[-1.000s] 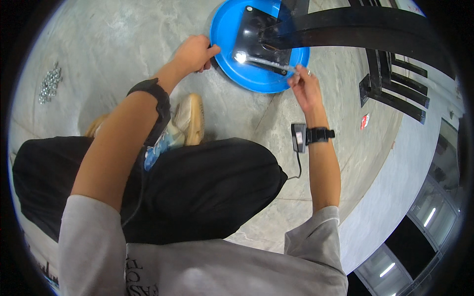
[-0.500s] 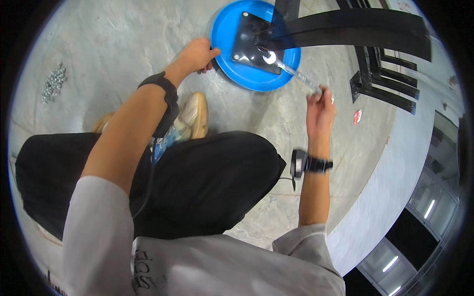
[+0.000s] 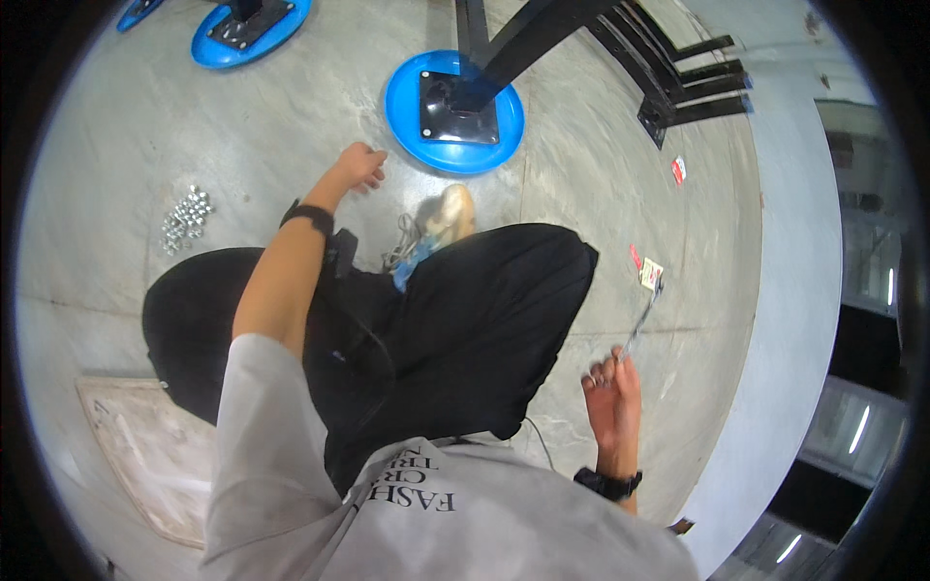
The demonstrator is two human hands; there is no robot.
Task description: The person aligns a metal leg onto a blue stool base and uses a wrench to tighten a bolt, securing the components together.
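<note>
My right hand (image 3: 612, 392) is out on the right side, low over the floor, its fingers closed round one end of a silver wrench (image 3: 637, 329). The wrench's other end points away from me, towards a small pale paper scrap (image 3: 651, 273). My left hand (image 3: 361, 167) is held just left of a round blue seat (image 3: 402, 140), apart from its rim. Its fingers are loosely bent and apart, and nothing shows in them. A black square metal plate (image 3: 441, 124) lies on the seat's underside, with bolts at its corners and black bars rising from it.
A pile of shiny nuts (image 3: 186, 221) lies on the floor at left. Another blue seat (image 3: 208, 48) with a plate stands far left. Black metal frames (image 3: 668, 97) are at far right, near a red wrapper (image 3: 678, 170). A worn board (image 3: 145, 455) rests at lower left.
My right hand has drawn the wrench off the plate, down and to the right. My left hand has come away from the seat's rim. The view has shifted, bringing in another seat.
</note>
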